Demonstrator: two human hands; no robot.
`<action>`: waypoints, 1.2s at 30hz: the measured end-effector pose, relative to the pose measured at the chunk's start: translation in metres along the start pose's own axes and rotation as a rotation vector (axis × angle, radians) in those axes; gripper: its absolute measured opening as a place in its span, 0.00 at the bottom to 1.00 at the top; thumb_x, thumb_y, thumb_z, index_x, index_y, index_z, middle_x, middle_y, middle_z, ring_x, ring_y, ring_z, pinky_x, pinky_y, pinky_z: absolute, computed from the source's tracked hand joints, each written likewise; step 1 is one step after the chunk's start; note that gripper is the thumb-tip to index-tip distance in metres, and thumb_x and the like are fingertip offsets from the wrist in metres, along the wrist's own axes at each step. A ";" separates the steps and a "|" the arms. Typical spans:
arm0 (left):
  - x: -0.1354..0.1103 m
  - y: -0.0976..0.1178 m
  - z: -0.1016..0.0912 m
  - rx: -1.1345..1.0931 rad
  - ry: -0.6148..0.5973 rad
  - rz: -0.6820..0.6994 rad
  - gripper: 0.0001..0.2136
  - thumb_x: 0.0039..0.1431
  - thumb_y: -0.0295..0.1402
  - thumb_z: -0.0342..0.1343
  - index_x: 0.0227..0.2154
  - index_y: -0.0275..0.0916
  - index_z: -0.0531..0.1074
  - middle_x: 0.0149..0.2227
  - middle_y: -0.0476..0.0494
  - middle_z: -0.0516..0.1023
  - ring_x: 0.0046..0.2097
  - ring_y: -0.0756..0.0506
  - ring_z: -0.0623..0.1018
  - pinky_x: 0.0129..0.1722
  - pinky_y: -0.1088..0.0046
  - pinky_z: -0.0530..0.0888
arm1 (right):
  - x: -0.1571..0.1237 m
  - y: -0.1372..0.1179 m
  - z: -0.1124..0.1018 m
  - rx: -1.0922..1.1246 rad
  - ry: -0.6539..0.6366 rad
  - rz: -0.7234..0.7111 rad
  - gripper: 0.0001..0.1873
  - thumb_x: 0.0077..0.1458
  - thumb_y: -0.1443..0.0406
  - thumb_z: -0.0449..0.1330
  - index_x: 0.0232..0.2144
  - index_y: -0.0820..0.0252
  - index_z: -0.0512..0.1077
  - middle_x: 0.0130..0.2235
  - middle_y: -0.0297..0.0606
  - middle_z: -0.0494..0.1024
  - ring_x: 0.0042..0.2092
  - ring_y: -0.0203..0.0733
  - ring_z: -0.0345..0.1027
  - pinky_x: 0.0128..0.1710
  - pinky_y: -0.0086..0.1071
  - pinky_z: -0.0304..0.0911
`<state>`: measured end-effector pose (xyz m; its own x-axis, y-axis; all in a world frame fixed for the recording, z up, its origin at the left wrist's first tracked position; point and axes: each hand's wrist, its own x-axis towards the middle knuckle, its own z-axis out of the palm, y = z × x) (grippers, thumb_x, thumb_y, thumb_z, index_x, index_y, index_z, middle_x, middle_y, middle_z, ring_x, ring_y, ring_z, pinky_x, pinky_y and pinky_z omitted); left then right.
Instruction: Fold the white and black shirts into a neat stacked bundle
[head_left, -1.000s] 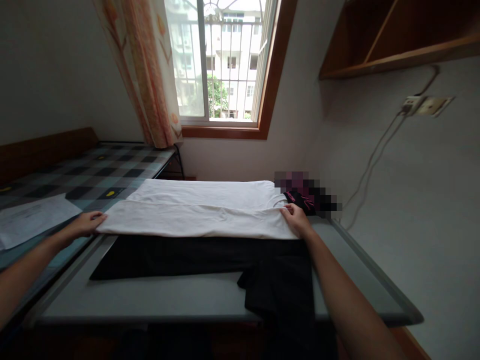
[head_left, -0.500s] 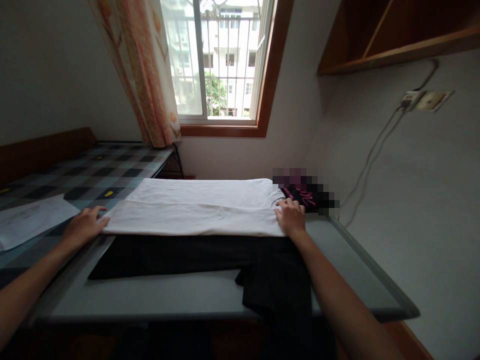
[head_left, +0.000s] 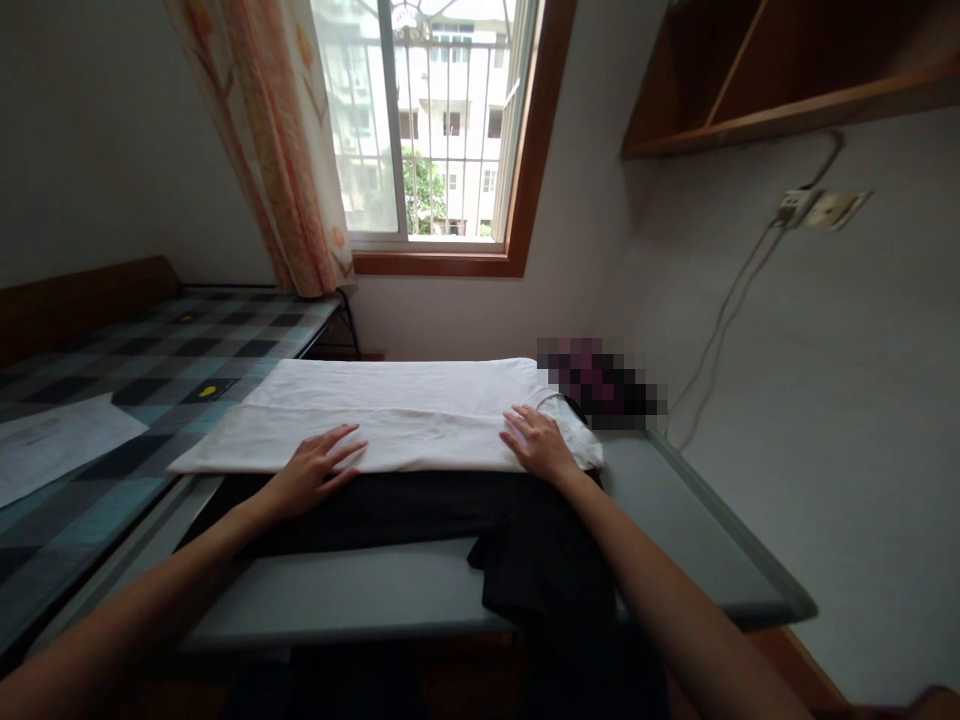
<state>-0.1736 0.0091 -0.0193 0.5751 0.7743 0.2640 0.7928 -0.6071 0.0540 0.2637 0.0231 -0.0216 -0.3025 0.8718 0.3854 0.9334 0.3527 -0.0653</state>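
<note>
A folded white garment (head_left: 405, 415) lies lengthwise across a grey table (head_left: 390, 590), on top of a black garment (head_left: 450, 510) that hangs over the near edge. My left hand (head_left: 311, 470) lies flat on the white garment's near edge, fingers spread. Further right, my right hand (head_left: 536, 442) presses flat on the same cloth near its collar end, fingers stretched out. Neither hand holds anything.
A dark item with pink print (head_left: 600, 385), partly blurred, sits at the table's far right. A bed with a checked cover (head_left: 150, 360) and a sheet of paper (head_left: 52, 445) stands to the left. Window, curtain (head_left: 277, 150), wall shelf and a dangling cable (head_left: 720, 320) surround the table.
Both hands have left the two ends of the white garment and moved inward, now lying flat on its near fold. The camera view shifted slightly right.
</note>
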 end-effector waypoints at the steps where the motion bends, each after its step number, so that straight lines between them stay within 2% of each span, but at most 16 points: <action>1: 0.009 0.007 0.002 -0.003 0.002 0.015 0.25 0.65 0.51 0.41 0.58 0.45 0.67 0.65 0.39 0.60 0.64 0.38 0.62 0.60 0.57 0.62 | 0.000 0.000 0.001 -0.006 -0.036 -0.027 0.26 0.65 0.53 0.45 0.56 0.59 0.68 0.60 0.47 0.67 0.62 0.51 0.56 0.58 0.43 0.51; 5: 0.038 0.024 0.009 0.004 -0.012 0.024 0.26 0.66 0.50 0.39 0.60 0.44 0.64 0.65 0.41 0.60 0.66 0.38 0.59 0.62 0.57 0.58 | 0.000 0.000 0.004 -0.032 -0.156 -0.048 0.29 0.65 0.51 0.42 0.60 0.59 0.64 0.63 0.47 0.63 0.64 0.52 0.53 0.61 0.45 0.47; 8: 0.044 0.028 0.017 0.031 -0.072 0.007 0.29 0.65 0.53 0.40 0.63 0.45 0.60 0.66 0.42 0.58 0.67 0.38 0.56 0.63 0.57 0.56 | 0.000 0.000 0.002 -0.048 -0.198 -0.043 0.30 0.65 0.50 0.42 0.62 0.59 0.61 0.64 0.47 0.61 0.65 0.51 0.51 0.62 0.46 0.45; 12: 0.038 0.030 0.021 0.057 -0.116 -0.017 0.29 0.64 0.54 0.39 0.65 0.48 0.55 0.67 0.45 0.54 0.67 0.39 0.54 0.63 0.58 0.54 | -0.001 -0.002 0.000 -0.071 -0.240 -0.043 0.32 0.64 0.50 0.42 0.63 0.60 0.59 0.65 0.48 0.59 0.65 0.52 0.50 0.62 0.46 0.43; 19: 0.028 0.040 0.017 0.076 -0.125 -0.042 0.30 0.63 0.55 0.40 0.65 0.48 0.55 0.67 0.46 0.54 0.67 0.40 0.54 0.64 0.58 0.53 | -0.009 -0.009 -0.008 -0.074 -0.264 -0.040 0.31 0.64 0.51 0.43 0.63 0.61 0.58 0.65 0.50 0.59 0.65 0.51 0.50 0.62 0.47 0.43; 24: 0.008 0.052 0.015 0.066 -0.084 -0.038 0.30 0.63 0.55 0.41 0.65 0.50 0.55 0.67 0.47 0.54 0.67 0.40 0.55 0.64 0.58 0.53 | -0.030 -0.017 -0.013 -0.052 -0.238 -0.033 0.31 0.64 0.51 0.45 0.63 0.59 0.59 0.64 0.49 0.60 0.65 0.51 0.51 0.62 0.47 0.44; 28: -0.006 0.058 0.011 0.055 -0.112 -0.023 0.29 0.64 0.54 0.41 0.65 0.51 0.53 0.68 0.49 0.52 0.67 0.41 0.54 0.64 0.60 0.52 | -0.044 -0.022 -0.014 0.001 -0.179 -0.055 0.30 0.63 0.51 0.46 0.61 0.58 0.61 0.63 0.48 0.62 0.64 0.50 0.52 0.61 0.46 0.45; 30: -0.006 0.055 0.010 0.038 -0.140 -0.034 0.28 0.64 0.53 0.39 0.65 0.51 0.54 0.68 0.50 0.53 0.67 0.41 0.55 0.64 0.61 0.52 | -0.045 -0.017 -0.016 0.056 -0.117 -0.046 0.27 0.63 0.52 0.47 0.59 0.58 0.65 0.61 0.47 0.66 0.61 0.49 0.56 0.60 0.45 0.47; 32: -0.003 0.043 0.009 0.023 -0.168 -0.083 0.28 0.65 0.53 0.37 0.64 0.50 0.57 0.67 0.49 0.55 0.67 0.42 0.56 0.63 0.61 0.53 | -0.042 -0.006 -0.020 0.100 -0.023 0.028 0.23 0.64 0.55 0.47 0.54 0.57 0.70 0.56 0.45 0.71 0.57 0.49 0.62 0.57 0.43 0.51; 34: 0.002 0.023 0.006 0.025 -0.185 -0.167 0.28 0.65 0.52 0.36 0.63 0.48 0.60 0.66 0.46 0.58 0.66 0.41 0.58 0.62 0.60 0.55 | -0.039 0.012 -0.023 0.101 0.065 0.162 0.19 0.63 0.58 0.48 0.47 0.57 0.74 0.49 0.45 0.76 0.51 0.50 0.65 0.53 0.45 0.54; 36: 0.005 -0.003 0.002 0.049 -0.174 -0.257 0.28 0.64 0.51 0.37 0.62 0.46 0.60 0.65 0.43 0.60 0.66 0.38 0.58 0.61 0.56 0.56 | -0.039 0.033 -0.025 0.106 0.084 0.301 0.17 0.60 0.59 0.50 0.41 0.56 0.77 0.44 0.44 0.78 0.47 0.52 0.67 0.50 0.46 0.57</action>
<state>-0.1732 0.0150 -0.0200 0.3768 0.9229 0.0788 0.9231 -0.3812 0.0504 0.3111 -0.0075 -0.0155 0.0055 0.9127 0.4086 0.9519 0.1204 -0.2818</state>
